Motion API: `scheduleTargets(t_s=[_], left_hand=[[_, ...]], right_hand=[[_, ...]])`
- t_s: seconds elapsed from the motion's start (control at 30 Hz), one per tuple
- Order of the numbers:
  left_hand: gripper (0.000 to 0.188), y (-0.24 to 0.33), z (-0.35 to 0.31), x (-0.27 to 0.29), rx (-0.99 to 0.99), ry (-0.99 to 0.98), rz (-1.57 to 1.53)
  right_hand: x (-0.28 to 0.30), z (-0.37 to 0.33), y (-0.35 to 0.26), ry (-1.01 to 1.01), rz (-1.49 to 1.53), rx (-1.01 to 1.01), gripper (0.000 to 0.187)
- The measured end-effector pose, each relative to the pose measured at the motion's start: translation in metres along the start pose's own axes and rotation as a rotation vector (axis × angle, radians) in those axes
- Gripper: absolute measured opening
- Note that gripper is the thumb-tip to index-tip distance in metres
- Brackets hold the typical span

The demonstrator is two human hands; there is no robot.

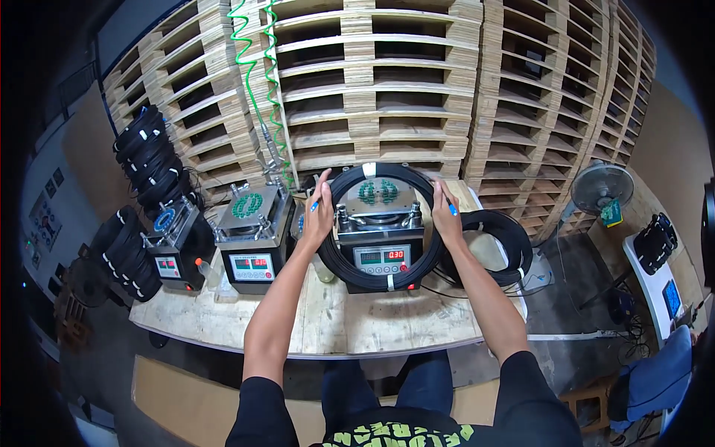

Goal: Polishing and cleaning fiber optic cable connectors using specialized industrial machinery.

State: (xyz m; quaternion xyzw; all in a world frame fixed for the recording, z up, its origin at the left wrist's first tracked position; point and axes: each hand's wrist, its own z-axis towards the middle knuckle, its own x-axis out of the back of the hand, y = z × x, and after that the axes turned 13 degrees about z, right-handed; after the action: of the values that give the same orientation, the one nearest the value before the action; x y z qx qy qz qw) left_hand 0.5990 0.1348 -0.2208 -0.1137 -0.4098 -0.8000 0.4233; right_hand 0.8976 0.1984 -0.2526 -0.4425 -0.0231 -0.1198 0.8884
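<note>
A large coil of black cable (350, 276) is held up between my two hands, bound with white tape at top and bottom. My left hand (318, 218) grips its left side and my right hand (447, 216) its right side, fingers pointing up. A small blue connector (314, 205) shows at the left fingers, another blue connector (453, 210) at the right ones. Through the ring I see a benchtop machine (381, 238) with a lit red display, a metal top and rings of green pins. Whether the coil touches the machine, I cannot tell.
Two similar machines (249, 242) (173, 246) stand left on the wooden table (328, 320). Another black coil (514, 238) lies to the right. Stacked coils (149, 164) rise at far left. Wooden pallets (372, 74) line the back, with green coiled hoses (249, 67). A fan (602, 190) stands right.
</note>
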Motion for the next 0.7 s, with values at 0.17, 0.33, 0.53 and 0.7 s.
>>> scheduleTargets(t_s=[0.17,0.33,0.53,0.7], left_hand=[[0.047,0.027,-0.027,0.039,-0.137,0.064,-0.008],[0.041,0.025,-0.131,0.047,-0.076,-0.243,-0.088],[0.038,-0.008,-0.255,0.029,0.164,-0.423,-0.093],[0.034,-0.01,-0.291,0.029,0.222,-0.385,-0.008]], right_hand=[[0.023,-0.021,-0.044,-0.035,-0.04,0.035,0.042],[0.054,-0.125,-0.055,-0.09,-0.03,-0.068,0.038],[0.057,-0.259,-0.004,-0.266,-0.043,-0.502,0.045],[0.05,-0.288,-0.017,-0.274,0.033,-0.511,0.04]])
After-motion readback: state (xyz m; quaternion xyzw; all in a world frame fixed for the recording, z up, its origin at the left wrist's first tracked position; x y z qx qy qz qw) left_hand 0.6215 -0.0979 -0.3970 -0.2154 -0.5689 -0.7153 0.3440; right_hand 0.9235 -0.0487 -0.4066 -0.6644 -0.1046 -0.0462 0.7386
